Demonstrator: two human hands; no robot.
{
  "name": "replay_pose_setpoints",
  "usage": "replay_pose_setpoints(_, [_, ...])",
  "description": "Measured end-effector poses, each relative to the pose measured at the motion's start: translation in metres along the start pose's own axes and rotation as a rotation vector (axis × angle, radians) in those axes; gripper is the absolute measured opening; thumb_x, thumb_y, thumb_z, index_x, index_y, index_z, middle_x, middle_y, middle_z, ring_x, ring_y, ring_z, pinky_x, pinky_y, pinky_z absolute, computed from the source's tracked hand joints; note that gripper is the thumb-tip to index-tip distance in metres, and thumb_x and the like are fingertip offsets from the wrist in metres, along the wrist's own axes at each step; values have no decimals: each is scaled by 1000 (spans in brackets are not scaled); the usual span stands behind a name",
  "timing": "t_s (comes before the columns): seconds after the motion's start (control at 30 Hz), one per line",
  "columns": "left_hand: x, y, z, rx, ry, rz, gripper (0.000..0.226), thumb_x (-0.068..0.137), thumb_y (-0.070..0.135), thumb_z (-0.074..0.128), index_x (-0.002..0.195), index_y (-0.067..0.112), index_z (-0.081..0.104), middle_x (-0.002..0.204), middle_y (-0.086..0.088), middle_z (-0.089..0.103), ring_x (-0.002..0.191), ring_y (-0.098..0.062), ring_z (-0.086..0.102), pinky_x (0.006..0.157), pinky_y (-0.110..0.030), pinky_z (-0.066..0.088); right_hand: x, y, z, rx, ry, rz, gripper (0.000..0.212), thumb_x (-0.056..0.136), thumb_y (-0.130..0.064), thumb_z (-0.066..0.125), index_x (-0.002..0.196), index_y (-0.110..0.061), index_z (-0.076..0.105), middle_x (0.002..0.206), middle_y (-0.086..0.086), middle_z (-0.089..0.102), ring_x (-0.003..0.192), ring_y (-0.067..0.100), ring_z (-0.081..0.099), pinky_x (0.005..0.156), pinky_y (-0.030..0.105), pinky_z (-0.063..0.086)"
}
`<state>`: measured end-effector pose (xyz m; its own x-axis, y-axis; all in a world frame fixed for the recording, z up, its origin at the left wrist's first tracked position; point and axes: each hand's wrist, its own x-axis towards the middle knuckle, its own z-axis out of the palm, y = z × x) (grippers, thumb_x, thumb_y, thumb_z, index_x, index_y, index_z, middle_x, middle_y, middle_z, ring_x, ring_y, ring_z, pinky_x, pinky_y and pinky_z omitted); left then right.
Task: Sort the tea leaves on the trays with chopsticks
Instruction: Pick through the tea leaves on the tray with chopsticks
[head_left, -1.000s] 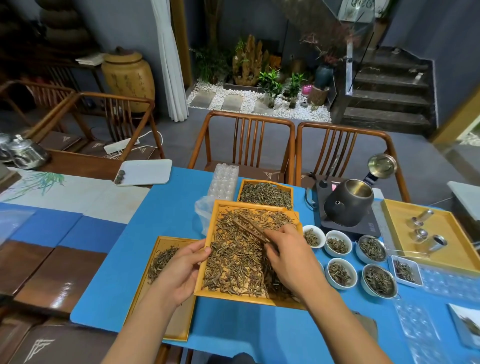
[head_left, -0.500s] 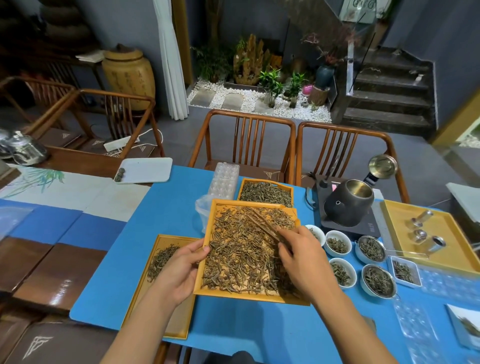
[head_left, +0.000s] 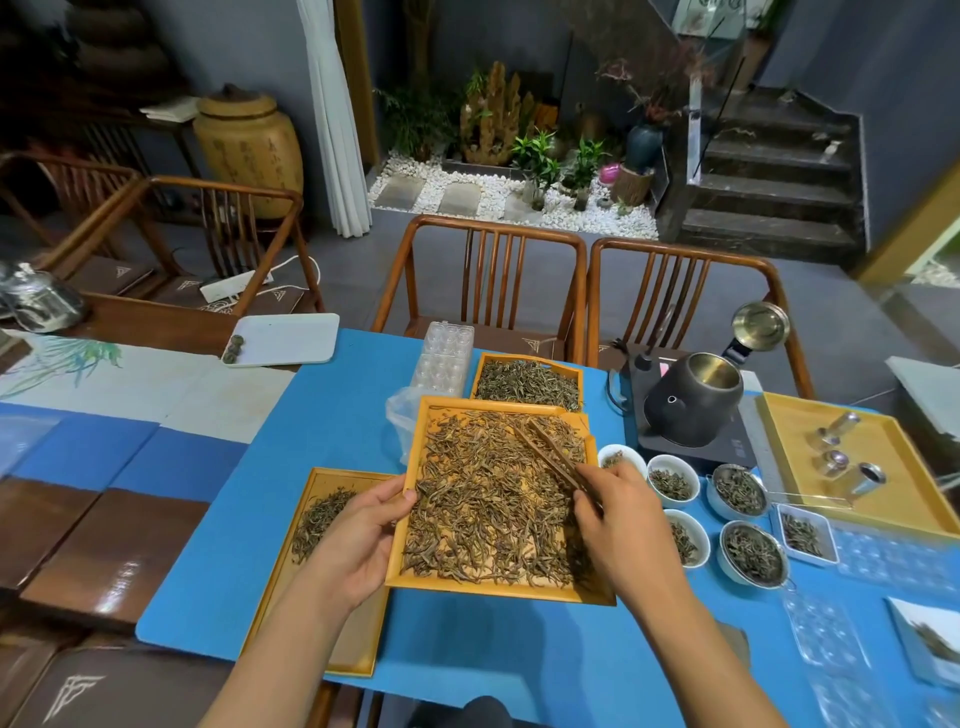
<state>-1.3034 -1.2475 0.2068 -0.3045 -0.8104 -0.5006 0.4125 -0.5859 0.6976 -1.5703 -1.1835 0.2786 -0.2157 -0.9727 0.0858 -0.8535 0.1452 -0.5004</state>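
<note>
Head view: right hand (head_left: 621, 525) pinches a pair of brown chopsticks (head_left: 558, 460), fingers closed around the near ends, tips angled toward 11 o'clock over the leaves. Chopstick tips rest on or just above the tea leaves (head_left: 488, 509); cannot tell if a leaf is caught between them. Left hand (head_left: 363, 535) clamps the left rim of the main tray (head_left: 498, 590), thumb on the edge, fingers underneath. Main tray is orange, thickly covered in brown twisted leaves, its left edge overlapping the side tray (head_left: 332, 613) at 9 o'clock, which holds a small pile of leaves at its far end. At 12 o'clock from the main tray, a smaller far tray (head_left: 527, 382) full of greener leaves. Just beside that, at 11 o'clock, a clear plastic mould (head_left: 444, 356). At 3 o'clock of the main tray, a cluster of white cups (head_left: 675, 480) holding leaves. At 2 o'clock, a dark kettle (head_left: 693, 397), lid flipped open, on a black base. Further out at 3 o'clock, a yellow tray (head_left: 883, 499) with small metal pieces. All sits on a blue mat (head_left: 322, 441).
</note>
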Motion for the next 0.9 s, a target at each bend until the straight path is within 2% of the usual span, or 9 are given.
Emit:
replay_pose_setpoints(0.07, [0, -1, 1, -9, -1, -4, 38, 92, 2, 57, 129, -1, 62, 128, -26, 67, 112, -35, 66, 94, -48, 57, -1, 0, 0, 20, 4, -18, 29, 94, -25, 54, 122, -27, 63, 95, -5, 48, 89, 19, 55, 75, 43, 51])
replay_pose_setpoints(0.2, [-1, 0, 2, -29, 5, -6, 34, 95, -1, 53, 127, -2, 63, 119, -23, 72, 97, -30, 74, 75, -40, 64, -5, -2, 0, 45, -74, -107, 31, 91, -25, 56, 119, -34, 65, 93, -11, 49, 84, 7, 50, 74, 33, 48])
replay_pose_setpoints(0.3, [-1, 0, 4, -21, 5, -13, 35, 97, -1, 51, 130, -2, 61, 125, -26, 68, 103, -32, 71, 81, -42, 63, -5, -4, 1, 34, -99, -107, 31, 90, -24, 56, 119, -30, 66, 95, -8, 51, 88, 12, 56, 76, 35, 49])
replay_pose_setpoints(0.43, [-1, 1, 5, -17, 4, -25, 38, 94, 0, 54, 131, -2, 61, 128, -26, 67, 108, -35, 68, 84, -43, 63, -1, -2, -1, 46, -37, -78, 27, 89, -24, 60, 115, -28, 69, 92, -7, 52, 88, 17, 58, 77, 41, 50])
replay_pose_setpoints(0.63, [-1, 0, 5, -24, 12, -26, 37, 94, -1, 53, 130, -2, 62, 123, -25, 70, 99, -30, 74, 74, -38, 64, -6, -3, 3, 46, -120, -129, 34, 90, -24, 57, 123, -30, 66, 98, -7, 53, 89, 12, 55, 77, 32, 46])
replay_pose_setpoints(0.7, [-1, 1, 5, -11, 15, -24, 40, 90, 1, 56, 130, -2, 61, 126, -27, 67, 106, -34, 71, 85, -44, 62, -6, -4, 5, 42, -114, -119, 33, 90, -25, 57, 121, -30, 66, 99, -7, 53, 91, 13, 56, 77, 33, 47])
replay_pose_setpoints(0.77, [-2, 1, 6, -2, 26, -26, 44, 87, 3, 59, 131, -2, 60, 130, -28, 64, 119, -40, 63, 100, -51, 53, -7, -5, 6, 56, -106, -121, 32, 91, -26, 57, 121, -30, 66, 98, -8, 52, 91, 14, 57, 77, 33, 47])
replay_pose_setpoints(0.8, [-1, 1, 7, 0, 35, -27, 45, 87, 3, 59, 132, -1, 60, 131, -28, 64, 123, -42, 60, 103, -53, 50, -7, -5, 7, 64, -108, -134, 31, 91, -26, 57, 120, -30, 66, 96, -9, 52, 90, 14, 58, 77, 34, 48])
replay_pose_setpoints(0.9, [-1, 1, 9, 0, 41, -32, 38, 93, 1, 54, 131, -1, 61, 128, -27, 66, 114, -38, 66, 92, -47, 59, -9, -8, 12, 54, -125, -152, 32, 91, -26, 56, 120, -31, 65, 94, -11, 48, 87, 13, 55, 74, 35, 48])
